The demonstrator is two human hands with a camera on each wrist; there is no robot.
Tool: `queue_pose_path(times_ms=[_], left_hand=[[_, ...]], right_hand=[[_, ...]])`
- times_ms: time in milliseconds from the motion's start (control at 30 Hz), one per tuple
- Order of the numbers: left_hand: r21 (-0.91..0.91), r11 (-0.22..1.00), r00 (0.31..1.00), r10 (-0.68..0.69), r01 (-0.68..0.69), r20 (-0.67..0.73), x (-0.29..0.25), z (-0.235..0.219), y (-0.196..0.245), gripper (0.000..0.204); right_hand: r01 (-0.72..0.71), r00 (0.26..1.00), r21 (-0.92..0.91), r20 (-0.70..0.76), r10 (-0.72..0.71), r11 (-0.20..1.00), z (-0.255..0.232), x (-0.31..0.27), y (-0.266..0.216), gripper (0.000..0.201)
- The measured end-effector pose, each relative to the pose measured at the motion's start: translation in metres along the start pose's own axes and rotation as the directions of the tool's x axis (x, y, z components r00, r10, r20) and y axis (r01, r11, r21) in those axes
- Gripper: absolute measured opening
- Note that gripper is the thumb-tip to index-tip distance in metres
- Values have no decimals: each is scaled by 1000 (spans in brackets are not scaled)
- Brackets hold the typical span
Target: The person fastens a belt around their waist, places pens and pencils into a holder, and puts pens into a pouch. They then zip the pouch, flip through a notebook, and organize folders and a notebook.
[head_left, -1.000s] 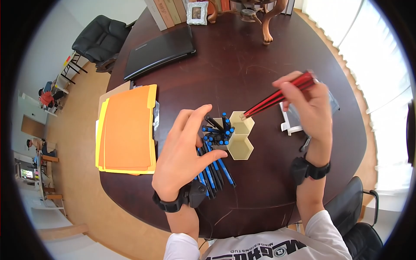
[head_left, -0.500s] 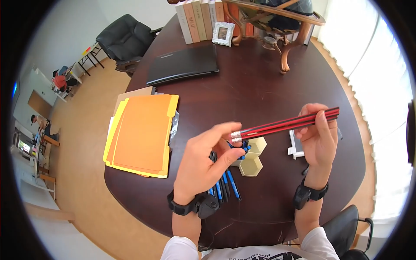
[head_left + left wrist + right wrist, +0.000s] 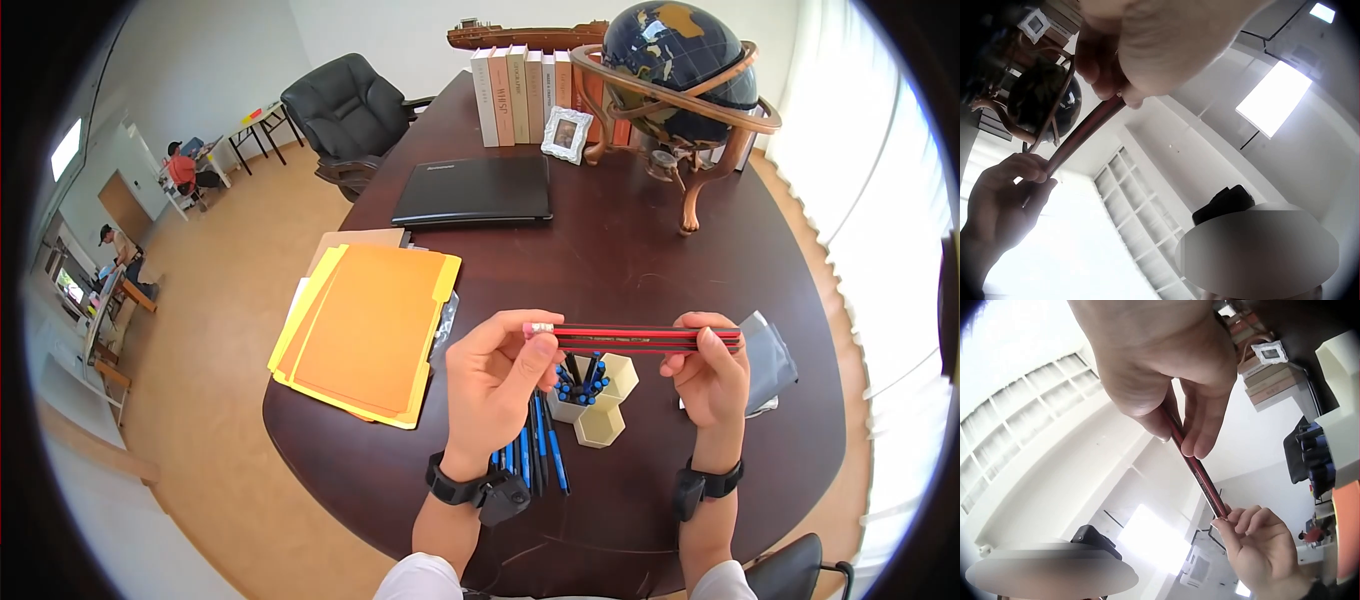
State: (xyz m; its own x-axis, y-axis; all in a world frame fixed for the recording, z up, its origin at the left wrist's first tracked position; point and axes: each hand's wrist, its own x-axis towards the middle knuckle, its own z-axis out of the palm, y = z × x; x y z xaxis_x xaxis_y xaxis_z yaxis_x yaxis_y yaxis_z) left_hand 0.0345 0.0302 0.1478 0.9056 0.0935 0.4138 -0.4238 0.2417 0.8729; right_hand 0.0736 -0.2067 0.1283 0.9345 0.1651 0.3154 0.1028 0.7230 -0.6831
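Observation:
A small bundle of red-and-black pencils [image 3: 630,339] is held level between both hands, above the desk. My left hand [image 3: 500,385] pinches the eraser ends between thumb and fingers. At the other end, my right hand [image 3: 715,375] pinches the pencils the same way. In the right wrist view the pencils [image 3: 1200,475] run from one hand to the other. Below them stands a cream hexagonal pen holder [image 3: 601,424], one cell filled with blue-capped pens [image 3: 583,378]. More blue and black pens [image 3: 545,450] lie on the desk, partly behind my left hand.
Orange and yellow folders [image 3: 375,330] lie on the left of the desk [image 3: 640,270]. Behind are a closed black laptop [image 3: 475,190], a row of books [image 3: 517,95], a picture frame [image 3: 566,135] and a globe [image 3: 680,70]. A grey plastic pouch [image 3: 760,365] lies beyond my right hand.
The right hand brought the pencils up and leftward from over the pen holder. The left hand rose from beside the pens and took hold of their eraser ends. The head view tilted upward.

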Motion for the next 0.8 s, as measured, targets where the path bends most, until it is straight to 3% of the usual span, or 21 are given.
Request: queue_pose_path(times_ms=[233, 333, 433, 633, 800], left_hand=[[56, 998, 997, 43, -39, -71, 1, -2, -3, 19], [9, 998, 991, 66, -65, -119, 3, -7, -1, 19], [-25, 996, 987, 81, -85, -141, 4, -8, 1, 19], [-176, 983, 989, 27, -52, -143, 6, -9, -1, 17], [-146, 985, 996, -93, 90, -16, 1, 0, -6, 18]], right_hand=[[-28, 996, -27, 81, 30, 999, 0, 1, -3, 21], [-86, 988, -237, 104, 114, 968, -8, 2, -13, 18], [-109, 976, -537, 102, 192, 836, 3, -2, -23, 18], [-174, 971, -558, 39, 236, 811, 21, -6, -18, 12], [-171, 966, -544, 72, 248, 821, 23, -6, -12, 11]])
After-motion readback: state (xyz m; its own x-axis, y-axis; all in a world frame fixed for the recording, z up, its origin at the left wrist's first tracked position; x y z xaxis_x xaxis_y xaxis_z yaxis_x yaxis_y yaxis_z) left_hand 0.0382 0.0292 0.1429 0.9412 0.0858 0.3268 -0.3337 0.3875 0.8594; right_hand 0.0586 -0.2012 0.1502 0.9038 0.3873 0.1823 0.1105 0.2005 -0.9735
